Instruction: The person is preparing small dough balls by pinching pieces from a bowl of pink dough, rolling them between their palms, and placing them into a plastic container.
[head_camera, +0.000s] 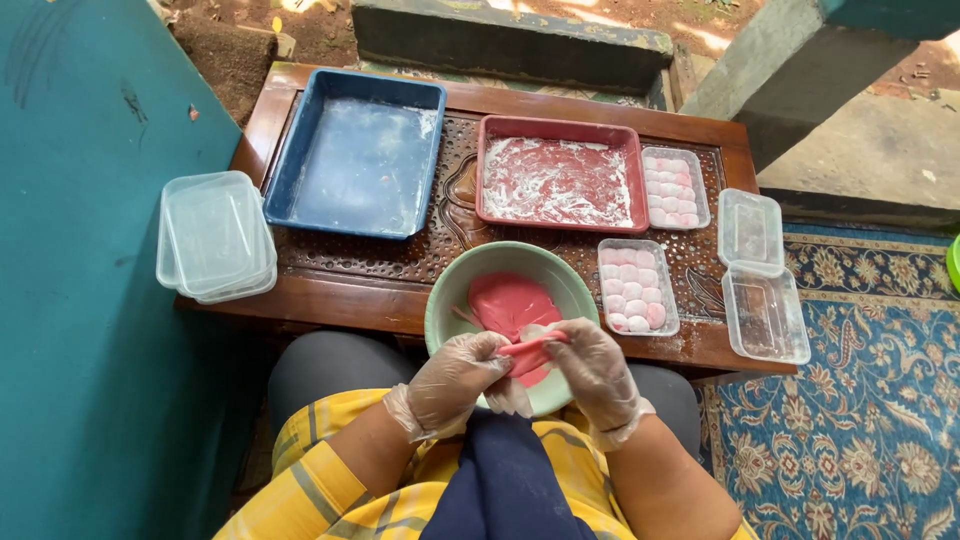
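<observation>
Landmark: the green bowl (440, 300), at the near edge of the carved wooden desk (350, 290), straight ahead of the person's lap.

Far left of the bowl: a stack of clear lidded containers (215, 235), overhanging the desk's left edge. Behind-left of the bowl: a blue tray (355, 165), floured white, nothing in it.

In the bowl: a mass of pink dough (510, 300), smooth, filling most of the bottom.

Over the bowl's near rim: the left hand (455, 385), in a thin clear glove. Its fingers (497, 362) are curled in and pinch the left end of a small flat piece of pink dough (530, 350). The piece lies between the two hands, long axis running left to right, slightly raised at its right end. It sits just above the near side of the bowl, apart from the main mass as far as can be told. Both hands are equally close to it; each has one end.

The right hand (595, 375), also gloved, meets it from the other side. Its fingers (560, 335) are bent and closed on the right end of the piece, thumb beneath, the rest on top.

Directly behind the bowl: a red tray (560, 180), dusted with white flour. Just right of the bowl: a clear box of pale pink-and-white balls (637, 287) in rows. Behind that, beside the red tray: a second filled box (675, 187). Far right of the bowl: an open clear container (762, 275), lid hinged back, at the desk's right edge, above a patterned blue rug (860, 400).
</observation>
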